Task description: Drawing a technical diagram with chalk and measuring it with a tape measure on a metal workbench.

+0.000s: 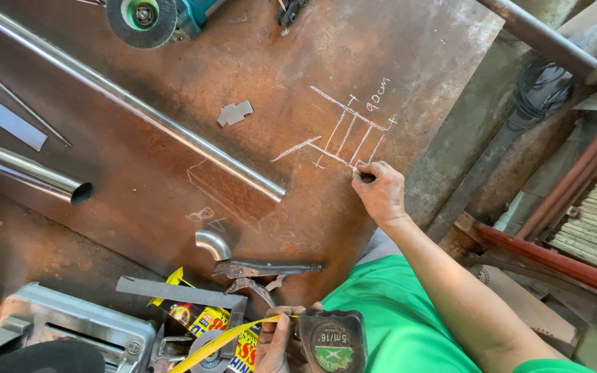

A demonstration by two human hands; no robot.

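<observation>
- Head view: right hand (381,195) rests on a rusty steel plate (174,138), fingertips pinched together on a small piece of chalk (365,177) at the lower corner of a white chalk sketch (345,135).
- Left hand (274,342) at the bottom edge, fingers closed around a dark tape measure (333,342); its yellow blade (219,342) is drawn out to the left.
- Long shiny tube (126,100) lies diagonally across the plate, well apart from the sketch; a wider tube (25,169) lies at left with its open end showing.
- Short pipe elbow (213,244) just above locking pliers (264,269), near the left hand.
- Angle grinder (150,15) at the top edge.
- Small flat metal offcut (235,112) between the long tube and the sketch.
</observation>
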